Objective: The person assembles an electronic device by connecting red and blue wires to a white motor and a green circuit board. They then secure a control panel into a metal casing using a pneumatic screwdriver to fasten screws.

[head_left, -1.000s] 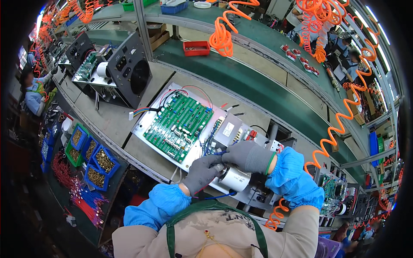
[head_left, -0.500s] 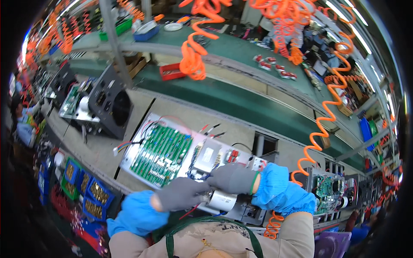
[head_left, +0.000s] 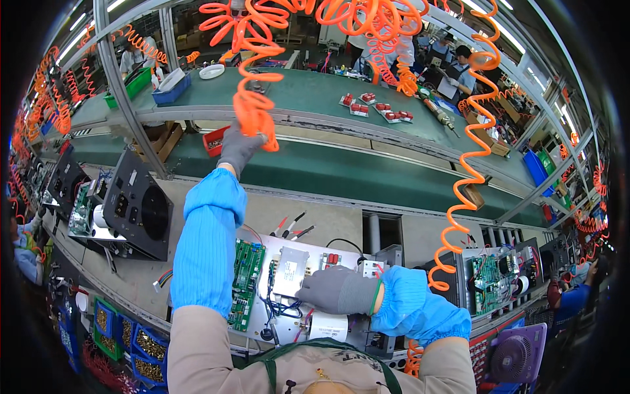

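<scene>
My left hand [head_left: 240, 148], in a grey glove, reaches far forward. Its fingers close around the low end of a hanging orange coiled hose [head_left: 254, 108], which partly hides them. My right hand [head_left: 340, 290], gloved the same way, is over the metal chassis plate [head_left: 264, 308], fingers together and bent down. What lies under its fingertips is hidden. Just below this hand is a white cylinder [head_left: 328, 326], probably a capacitor. By its fingertips are a silver metal box [head_left: 290, 270] and dark blue wires [head_left: 282, 307]. A green circuit board [head_left: 247, 289] is partly covered by my left sleeve.
A red bin [head_left: 214, 140] is beside my left hand. Black speaker-like housings [head_left: 139, 203] stand left. Blue bins of brass parts [head_left: 148, 345] are at lower left. Another chassis with a board [head_left: 489, 282] and a purple fan [head_left: 515, 354] are right. A second orange coil [head_left: 467, 190] hangs there.
My left hand has left the white cylinder and stretched forward to the orange coiled hose. My right hand stays over the chassis. The view has tilted up.
</scene>
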The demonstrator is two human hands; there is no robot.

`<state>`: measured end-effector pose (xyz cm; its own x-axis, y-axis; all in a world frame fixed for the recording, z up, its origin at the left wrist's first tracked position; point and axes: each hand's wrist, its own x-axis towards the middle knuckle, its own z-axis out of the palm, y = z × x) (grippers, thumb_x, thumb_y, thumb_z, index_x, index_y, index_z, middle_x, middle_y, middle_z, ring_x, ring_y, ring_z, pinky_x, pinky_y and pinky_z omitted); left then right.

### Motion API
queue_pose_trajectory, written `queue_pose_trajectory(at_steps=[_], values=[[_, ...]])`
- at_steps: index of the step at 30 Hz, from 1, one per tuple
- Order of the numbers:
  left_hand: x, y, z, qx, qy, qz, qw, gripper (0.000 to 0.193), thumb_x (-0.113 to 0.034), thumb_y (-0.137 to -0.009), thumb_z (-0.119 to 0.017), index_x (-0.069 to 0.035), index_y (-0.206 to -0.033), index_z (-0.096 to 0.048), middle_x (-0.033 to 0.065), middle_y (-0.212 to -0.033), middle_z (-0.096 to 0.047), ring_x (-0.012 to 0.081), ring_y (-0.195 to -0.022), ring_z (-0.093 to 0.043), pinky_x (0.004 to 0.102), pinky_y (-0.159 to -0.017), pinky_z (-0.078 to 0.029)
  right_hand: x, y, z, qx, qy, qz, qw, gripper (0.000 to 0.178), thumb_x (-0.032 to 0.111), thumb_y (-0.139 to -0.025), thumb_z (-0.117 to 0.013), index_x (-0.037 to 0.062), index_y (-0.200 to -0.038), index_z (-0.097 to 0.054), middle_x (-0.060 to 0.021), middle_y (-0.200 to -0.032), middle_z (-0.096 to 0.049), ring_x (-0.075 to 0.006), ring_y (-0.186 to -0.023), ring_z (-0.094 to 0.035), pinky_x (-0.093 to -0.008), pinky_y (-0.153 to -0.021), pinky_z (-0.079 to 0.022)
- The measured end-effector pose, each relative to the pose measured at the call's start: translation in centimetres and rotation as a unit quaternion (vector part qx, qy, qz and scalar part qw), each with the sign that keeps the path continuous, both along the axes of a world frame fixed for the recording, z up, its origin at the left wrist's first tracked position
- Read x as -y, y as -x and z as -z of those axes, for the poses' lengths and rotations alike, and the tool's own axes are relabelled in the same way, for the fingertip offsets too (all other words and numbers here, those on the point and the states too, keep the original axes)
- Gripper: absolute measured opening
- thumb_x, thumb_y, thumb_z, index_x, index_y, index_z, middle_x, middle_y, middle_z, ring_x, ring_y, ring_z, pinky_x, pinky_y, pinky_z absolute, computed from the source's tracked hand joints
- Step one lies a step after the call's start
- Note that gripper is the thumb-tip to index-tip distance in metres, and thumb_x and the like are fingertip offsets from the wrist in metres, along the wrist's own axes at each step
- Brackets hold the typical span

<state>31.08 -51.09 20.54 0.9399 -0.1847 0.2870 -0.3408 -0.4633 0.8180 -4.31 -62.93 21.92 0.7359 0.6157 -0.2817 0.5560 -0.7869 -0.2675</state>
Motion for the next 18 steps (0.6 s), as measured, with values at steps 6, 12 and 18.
queue_pose_trajectory(at_steps=[6,12,18], values=[[-0.9,4.9,-4.8,-0.030,0.121,0.034,0.992,0.033,-0.027,-0.079,-0.061,-0.003,-0.101,-0.067,0.0126,-0.080,-0.068,0.0177,-0.071,-0.061,0.0322,-0.067,-0.046,0.1,-0.4,-0.1,-0.004,0.019,-0.008,1.000,0.027,0.021,-0.086,-0.051,0.0135,-0.111,-0.059,-0.0105,-0.096,-0.060,-0.0282,-0.090,-0.063,-0.0425,-0.071,-0.052],[-0.9,-2.6,-0.3,-0.072,0.205,-0.073,0.973,0.037,-0.030,-0.084,-0.058,-0.001,-0.107,-0.066,0.0144,-0.088,-0.068,0.0191,-0.082,-0.062,0.0321,-0.072,-0.047,0.1,-0.2,-0.4,0.037,-0.017,0.001,0.999,0.018,0.018,-0.086,-0.050,0.0101,-0.098,-0.060,-0.0104,-0.088,-0.061,-0.0290,-0.082,-0.065,-0.0435,-0.067,-0.052],[5.5,-10.3,0.1,-0.102,0.452,0.100,0.880,0.040,-0.021,-0.085,-0.062,-0.002,-0.120,-0.059,0.0129,-0.105,-0.066,0.0208,-0.089,-0.062,0.0330,-0.079,-0.049,1.1,-0.3,-1.3,0.034,0.000,0.032,0.999,0.018,0.014,-0.086,-0.049,0.0074,-0.098,-0.061,-0.0119,-0.090,-0.061,-0.0272,-0.087,-0.065,-0.0409,-0.066,-0.053]])
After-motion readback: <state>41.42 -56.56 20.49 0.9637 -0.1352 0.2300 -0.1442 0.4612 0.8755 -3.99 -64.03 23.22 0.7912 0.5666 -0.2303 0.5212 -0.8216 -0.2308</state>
